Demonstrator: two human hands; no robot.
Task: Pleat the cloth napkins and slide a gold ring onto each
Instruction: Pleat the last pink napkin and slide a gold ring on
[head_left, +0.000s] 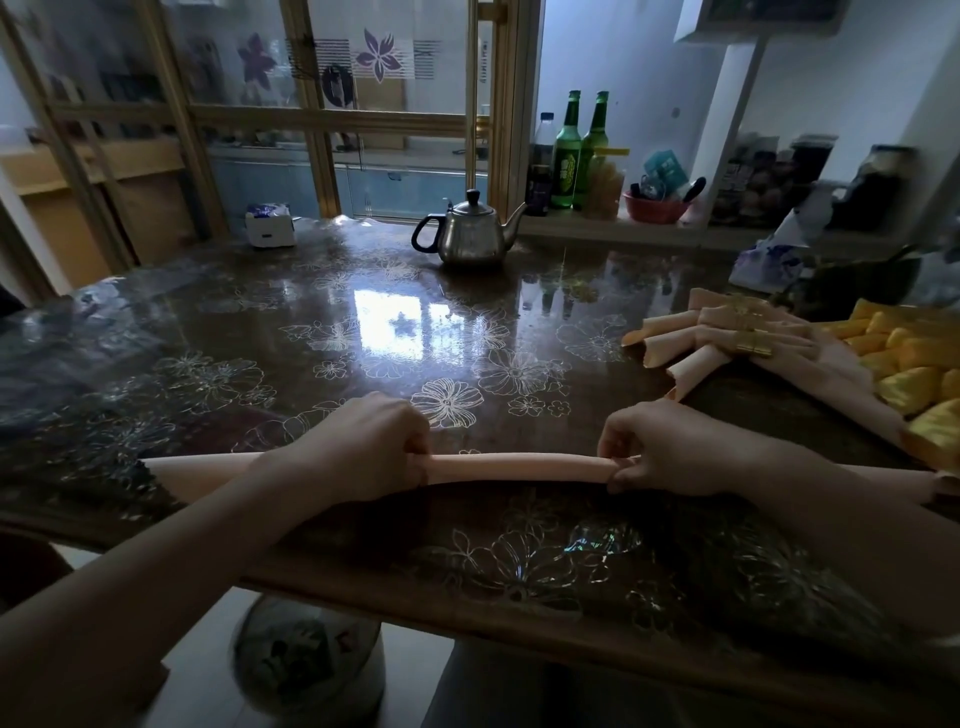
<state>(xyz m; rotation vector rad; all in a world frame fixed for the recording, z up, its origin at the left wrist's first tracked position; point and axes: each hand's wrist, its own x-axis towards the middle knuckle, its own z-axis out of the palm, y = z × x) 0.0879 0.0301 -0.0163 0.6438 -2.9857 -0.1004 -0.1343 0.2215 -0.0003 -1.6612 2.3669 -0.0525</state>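
Spanning the table (322, 322) on the near side of the teapot (470, 234): pink napkin (519, 467), gathered into a narrow strip, long axis L-R, along the near edge. Clamped on it w/ both hands, set apart: left hand (374, 447) fist-gripping L of centre, right hand (670, 452) pinching R of centre. Near-right of teapot: finished napkins (691, 338) w/ gold rings (750, 345), closer to right hand, so prob. the ring-fetcher. Green bottles (566, 156) right-behind teapot: label text unreadable.

A home dining room: teapot (470, 235) on the floral table (363, 322), bottles (567, 150) shelved nearby.
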